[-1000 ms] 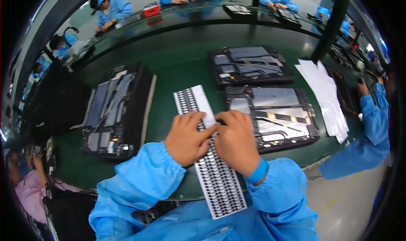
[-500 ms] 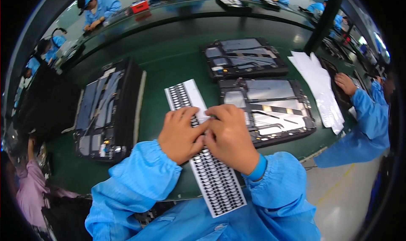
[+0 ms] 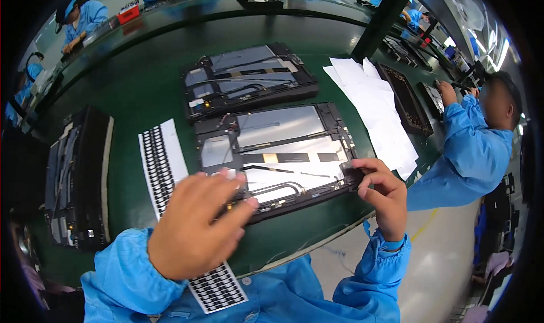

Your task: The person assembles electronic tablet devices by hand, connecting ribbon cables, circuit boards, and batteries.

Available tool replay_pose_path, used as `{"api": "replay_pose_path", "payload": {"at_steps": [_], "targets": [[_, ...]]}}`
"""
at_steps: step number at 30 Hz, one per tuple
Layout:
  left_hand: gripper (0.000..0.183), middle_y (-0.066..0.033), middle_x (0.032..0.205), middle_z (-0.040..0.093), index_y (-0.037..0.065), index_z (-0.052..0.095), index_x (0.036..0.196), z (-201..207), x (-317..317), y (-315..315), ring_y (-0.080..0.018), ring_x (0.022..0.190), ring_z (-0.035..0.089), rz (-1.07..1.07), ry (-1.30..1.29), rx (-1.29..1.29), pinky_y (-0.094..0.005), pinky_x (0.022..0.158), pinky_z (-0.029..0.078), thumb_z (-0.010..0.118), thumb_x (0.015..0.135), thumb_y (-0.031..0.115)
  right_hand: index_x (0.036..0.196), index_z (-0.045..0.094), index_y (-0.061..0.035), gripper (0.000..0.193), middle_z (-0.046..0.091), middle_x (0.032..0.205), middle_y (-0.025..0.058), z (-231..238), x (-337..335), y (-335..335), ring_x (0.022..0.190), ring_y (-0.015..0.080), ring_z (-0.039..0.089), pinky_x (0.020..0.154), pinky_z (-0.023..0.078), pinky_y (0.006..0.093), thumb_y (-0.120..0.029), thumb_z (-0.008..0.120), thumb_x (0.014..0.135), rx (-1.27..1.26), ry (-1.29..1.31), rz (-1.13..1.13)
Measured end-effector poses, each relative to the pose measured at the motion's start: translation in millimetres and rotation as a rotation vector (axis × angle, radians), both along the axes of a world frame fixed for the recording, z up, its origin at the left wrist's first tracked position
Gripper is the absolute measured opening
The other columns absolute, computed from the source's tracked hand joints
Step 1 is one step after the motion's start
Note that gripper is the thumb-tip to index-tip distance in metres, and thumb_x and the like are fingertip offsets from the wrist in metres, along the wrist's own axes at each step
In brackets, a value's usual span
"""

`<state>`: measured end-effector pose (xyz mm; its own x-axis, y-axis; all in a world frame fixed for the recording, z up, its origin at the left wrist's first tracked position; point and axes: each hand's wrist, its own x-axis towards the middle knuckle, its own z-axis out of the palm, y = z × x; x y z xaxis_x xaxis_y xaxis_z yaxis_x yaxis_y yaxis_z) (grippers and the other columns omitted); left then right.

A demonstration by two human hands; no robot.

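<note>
Left hand (image 3: pixel 195 224) fingers flat on near tablet chassis (image 3: pixel 277 153) | right hand (image 3: pixel 382 193) pinches its corner | I keep it square, pressure light.

White sticker sheet (image 3: pixel 163 161), black rectangles in rows, left of open tablet (image 3: pixel 277 153).

Green table (image 3: pixel 147 85): two open tablet chassis (image 3: pixel 277 153) centre, one farther (image 3: pixel 246 76); black-and-white sticker strip (image 3: pixel 161 164) left; black tray (image 3: pixel 76 176) far left; white paper sheets (image 3: pixel 379 113) right.
</note>
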<state>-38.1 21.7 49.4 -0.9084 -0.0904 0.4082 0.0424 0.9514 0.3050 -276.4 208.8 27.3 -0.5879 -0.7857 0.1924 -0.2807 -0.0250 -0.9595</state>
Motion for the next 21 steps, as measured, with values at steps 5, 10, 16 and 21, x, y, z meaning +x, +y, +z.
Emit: {"api": "replay_pose_path", "payload": {"at_steps": [5, 10, 16, 21], "targets": [[0.045, -0.0176, 0.121, 0.05, 0.004, 0.056, 0.109, -15.9, -46.2, 14.8, -0.034, 0.111, 0.048, -0.229, -0.076, -0.088, -0.0474, 0.09, 0.039, 0.067, 0.066, 0.011, 0.061, 0.058, -0.0015, 0.003, 0.055, 0.114, 0.013, 6.9, -7.8, -18.6, 0.102, 0.0235, 0.048, 0.085, 0.037, 0.031, 0.0, 0.056, 0.059, 0.07, 0.079, 0.095], [0.036, -0.0177, 0.121, 0.051, 0.004, 0.058, 0.106, -36.9, -58.6, 16.6, -0.0321, 0.108, 0.051, -0.273, -0.131, -0.145, -0.0458, 0.089, 0.041, 0.061, 0.071, 0.011, 0.059, 0.057, -0.0014, 0.002, 0.057, 0.112, 0.0109, -7.1, -13.3, -27.6, 0.105, 0.0277, 0.044, 0.086, 0.036, 0.0335, -0.001, 0.057, 0.058, 0.154, 0.278, 0.111], [0.029, -0.0181, 0.119, 0.052, 0.003, 0.057, 0.105, -29.7, -58.3, 16.6, -0.0315, 0.107, 0.052, -0.28, -0.179, -0.12, -0.0452, 0.088, 0.042, 0.056, 0.077, 0.01, 0.059, 0.057, -0.0017, 0.004, 0.057, 0.111, 0.0123, -5.0, -12.9, -31.6, 0.102, 0.0289, 0.045, 0.089, 0.033, 0.0355, -0.001, 0.058, 0.055, 0.19, 0.397, 0.083], [0.027, -0.0181, 0.12, 0.052, 0.003, 0.057, 0.105, -30.7, -56.8, 16.5, -0.0318, 0.107, 0.052, -0.281, -0.174, -0.115, -0.0451, 0.088, 0.042, 0.055, 0.079, 0.011, 0.058, 0.056, -0.0012, 0.004, 0.057, 0.111, 0.0126, -2.6, -12.8, -30.6, 0.104, 0.0294, 0.044, 0.091, 0.033, 0.0362, -0.001, 0.058, 0.055, 0.17, 0.255, 0.095]]}}
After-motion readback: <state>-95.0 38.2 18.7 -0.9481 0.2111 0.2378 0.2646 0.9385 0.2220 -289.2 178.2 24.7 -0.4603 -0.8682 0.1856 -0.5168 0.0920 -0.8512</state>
